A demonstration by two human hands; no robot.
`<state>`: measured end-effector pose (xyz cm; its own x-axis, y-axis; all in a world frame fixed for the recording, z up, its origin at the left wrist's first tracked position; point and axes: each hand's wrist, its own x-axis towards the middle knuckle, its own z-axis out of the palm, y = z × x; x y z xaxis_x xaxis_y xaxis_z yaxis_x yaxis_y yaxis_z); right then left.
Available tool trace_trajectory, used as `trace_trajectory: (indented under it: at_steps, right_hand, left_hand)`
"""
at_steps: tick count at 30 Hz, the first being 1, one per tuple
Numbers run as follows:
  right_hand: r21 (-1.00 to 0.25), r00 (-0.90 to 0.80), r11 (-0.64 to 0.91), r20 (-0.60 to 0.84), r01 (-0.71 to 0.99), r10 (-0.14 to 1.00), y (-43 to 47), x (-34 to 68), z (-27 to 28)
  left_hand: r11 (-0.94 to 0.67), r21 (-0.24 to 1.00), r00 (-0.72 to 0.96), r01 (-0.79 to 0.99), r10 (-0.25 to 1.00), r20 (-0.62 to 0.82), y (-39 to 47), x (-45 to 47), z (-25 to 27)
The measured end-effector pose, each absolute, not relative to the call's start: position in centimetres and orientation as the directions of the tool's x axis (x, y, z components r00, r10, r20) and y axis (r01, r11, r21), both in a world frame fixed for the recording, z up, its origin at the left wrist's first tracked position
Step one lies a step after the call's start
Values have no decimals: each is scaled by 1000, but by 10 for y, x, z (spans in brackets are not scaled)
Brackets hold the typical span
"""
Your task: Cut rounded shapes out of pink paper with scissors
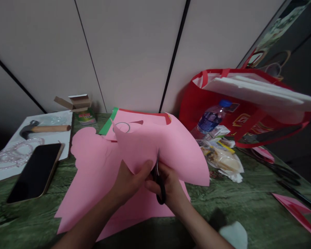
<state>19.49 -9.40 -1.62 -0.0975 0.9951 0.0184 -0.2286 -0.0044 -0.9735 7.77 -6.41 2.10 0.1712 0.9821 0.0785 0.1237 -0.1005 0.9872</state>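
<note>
A large curved sheet of pink paper (pixel 178 152) is raised in front of me. My left hand (pixel 132 178) pinches its near edge, thumb on top, the other fingers hidden behind it. In my right hand (pixel 168 183) is a pair of scissors (pixel 160 190) with black handles, its blades on the sheet and pointing away from me. A slit in the paper runs at the blade tips. Beneath both hands lie more pink sheets (pixel 88 193), one with a scalloped, rounded outline at the upper left.
Left are a smartphone (pixel 36 173), a hammer (pixel 49 128), bead strings (pixel 15 155) and a small open box (pixel 85 116). Right stand a red bag (pixel 194 103) and a water bottle (pixel 209 119), near plastic packets (pixel 225 159), other black-handled scissors (pixel 285 173) and pink scraps (pixel 295 207).
</note>
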Motion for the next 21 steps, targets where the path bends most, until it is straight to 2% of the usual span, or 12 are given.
trace_trajectory:
  at_steps: [9,21]
  right_hand:
    - [-984,-51,29,38,-175,998,-95,195,-14]
    - [-981,-57,13,25,-196,998,-95,195,-19]
  left_hand:
    - [-81,988,153,129,986,61,-65,78,23]
    - [-87,992,74,92,994,80,-69,82,25]
